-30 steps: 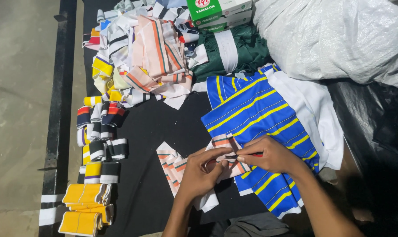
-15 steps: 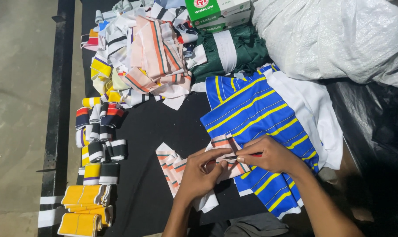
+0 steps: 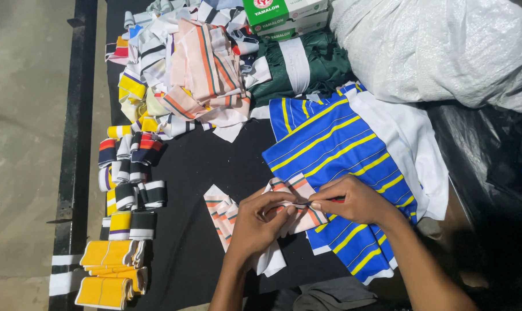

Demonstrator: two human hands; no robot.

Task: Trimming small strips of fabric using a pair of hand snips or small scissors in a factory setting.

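A black desk (image 3: pixel 180 173) carries a white woven sack (image 3: pixel 433 46) at the far right and a blue fabric with yellow stripes (image 3: pixel 336 150) beside it. At the near middle, the left hand (image 3: pixel 261 222) and the right hand (image 3: pixel 353 198) both pinch a small peach striped fabric piece (image 3: pixel 292 190), which lies partly over the blue fabric.

Both forearms enter from the lower edge and converge. Left hand (image 3: pixel 260 222): fingers curled inward, knuckles up, thumb tip meeting the right hand. Right hand (image 3: pixel 353 198): palm down, thumb and forefinger pinched shut, pointing toward the left hand.
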